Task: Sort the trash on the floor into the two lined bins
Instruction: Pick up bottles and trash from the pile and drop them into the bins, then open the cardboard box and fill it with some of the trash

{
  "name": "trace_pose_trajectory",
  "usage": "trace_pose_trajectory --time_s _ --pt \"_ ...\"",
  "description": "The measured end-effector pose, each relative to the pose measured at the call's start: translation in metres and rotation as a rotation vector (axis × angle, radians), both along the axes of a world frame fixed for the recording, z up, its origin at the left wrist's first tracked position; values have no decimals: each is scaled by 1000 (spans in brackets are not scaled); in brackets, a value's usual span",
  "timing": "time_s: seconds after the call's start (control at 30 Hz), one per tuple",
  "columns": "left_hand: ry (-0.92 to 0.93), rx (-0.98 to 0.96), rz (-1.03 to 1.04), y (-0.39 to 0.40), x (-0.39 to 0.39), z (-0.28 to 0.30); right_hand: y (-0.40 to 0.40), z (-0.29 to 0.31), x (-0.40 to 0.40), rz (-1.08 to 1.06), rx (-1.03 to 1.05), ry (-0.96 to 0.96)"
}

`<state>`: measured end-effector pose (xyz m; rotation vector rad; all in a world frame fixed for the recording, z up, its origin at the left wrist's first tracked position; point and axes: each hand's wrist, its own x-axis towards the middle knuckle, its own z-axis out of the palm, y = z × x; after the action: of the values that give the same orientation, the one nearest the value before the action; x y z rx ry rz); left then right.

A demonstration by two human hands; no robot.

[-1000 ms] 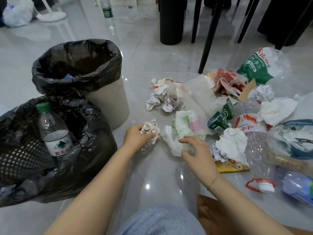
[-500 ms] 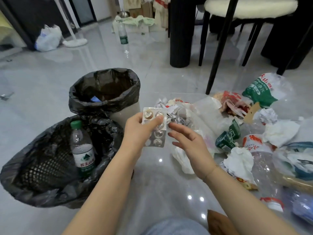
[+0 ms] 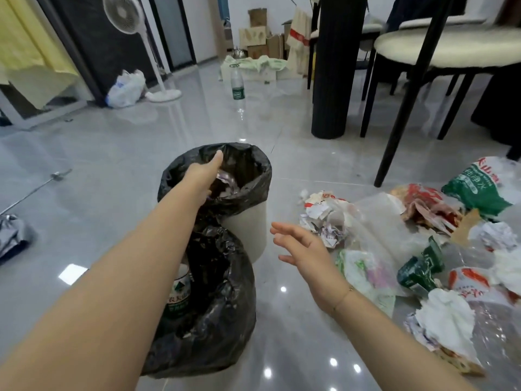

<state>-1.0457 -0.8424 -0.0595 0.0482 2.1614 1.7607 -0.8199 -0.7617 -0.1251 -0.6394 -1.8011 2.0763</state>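
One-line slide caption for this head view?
Left hand reaches into the far lined bin while the open right hand hovers beside the floor trash.

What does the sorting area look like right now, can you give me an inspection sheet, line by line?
Surface: glossy grey tiled floor, with bright light reflections.
Job's things: far bin, pale with a black liner; near bin, black liner, holding a water bottle; trash pile of crumpled paper, wrappers and plastic on the right.
Clutter: upright bottle, white plastic bag, grey crumpled bag at the left edge.
Grips: left hand reaching over the far bin's opening, contents of the grip hidden; right hand open, empty, above the floor.
Cables: nothing seen.
Surroundings: standing fan, black table leg, cushioned chair, cardboard boxes.
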Motion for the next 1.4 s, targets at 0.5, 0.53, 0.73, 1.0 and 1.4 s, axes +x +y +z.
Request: trace_pose_trajectory --time_s 0.5,0.53,0.73,1.0,1.4 --pt "-4 214 -350 36 194 -6 46 18 123 -276 -24 5" --pt "-28 207 -396 47 212 -9 54 20 138 -302 -12 6" --pt "-53 130 -651 123 319 -24 102 20 253 -572 25 -2" --pt "-121 158 -838 178 413 -63 142 -8 347 -836 168 -62" --pt "-144 152 -961 214 425 -96 344 -55 385 -1027 617 -716"
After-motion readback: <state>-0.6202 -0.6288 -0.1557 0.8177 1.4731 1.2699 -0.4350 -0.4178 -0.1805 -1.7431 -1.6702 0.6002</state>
